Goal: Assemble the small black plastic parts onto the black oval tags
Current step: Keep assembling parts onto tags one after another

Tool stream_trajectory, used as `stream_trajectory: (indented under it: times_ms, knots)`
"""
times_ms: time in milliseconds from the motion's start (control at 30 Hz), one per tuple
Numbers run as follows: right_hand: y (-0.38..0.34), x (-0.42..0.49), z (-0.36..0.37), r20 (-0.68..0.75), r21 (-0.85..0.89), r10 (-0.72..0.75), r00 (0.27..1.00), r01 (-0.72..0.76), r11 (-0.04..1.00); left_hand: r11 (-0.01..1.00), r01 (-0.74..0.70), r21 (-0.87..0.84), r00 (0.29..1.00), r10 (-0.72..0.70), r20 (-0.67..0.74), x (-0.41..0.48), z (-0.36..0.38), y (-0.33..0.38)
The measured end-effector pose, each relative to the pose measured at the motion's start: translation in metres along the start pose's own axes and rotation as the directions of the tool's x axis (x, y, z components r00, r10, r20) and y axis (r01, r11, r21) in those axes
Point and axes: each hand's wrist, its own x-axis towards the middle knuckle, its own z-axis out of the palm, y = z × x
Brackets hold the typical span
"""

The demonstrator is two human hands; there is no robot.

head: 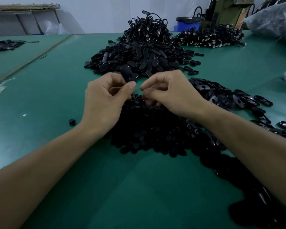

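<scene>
Green table (139, 187) nearest, small black parts heap (149, 129) under wrists; left hand (104, 100) pinching oval tag (127, 72) at 12 o'clock; right hand (168, 93) curled, contents unclear.

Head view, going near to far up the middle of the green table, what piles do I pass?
Heap of small black round plastic parts → heap of black oval plastic tags → tangled heap of black cords.

Green surface (40, 96) under dim light. White wall (97, 14) behind. Metal rack (23, 8) far left; blue bin (186, 28), olive machine (224, 12) far right.
</scene>
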Motion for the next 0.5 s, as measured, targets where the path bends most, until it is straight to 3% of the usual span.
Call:
stream_trajectory:
  times_ms: [100,200,500]
  knots:
    - [0.0012,-0.0001,-0.0019,0.047,-0.293,-0.036,0.998,0.048,0.955,0.999,0.010,-0.036,1.000,-0.010,0.006,-0.0009,-0.0002,-0.0016]
    - [0.0002,0.0008,-0.0020,0.173,-0.449,0.012,0.985,0.068,0.891,1.000,0.014,-0.017,1.000,-0.014,0.013,-0.0022,0.0013,-0.0016]
    - [0.0000,0.0007,-0.0001,0.216,-0.452,0.046,0.975,0.059,0.890,0.996,-0.036,0.081,0.999,0.035,0.014,-0.0047,0.0025,0.0017]
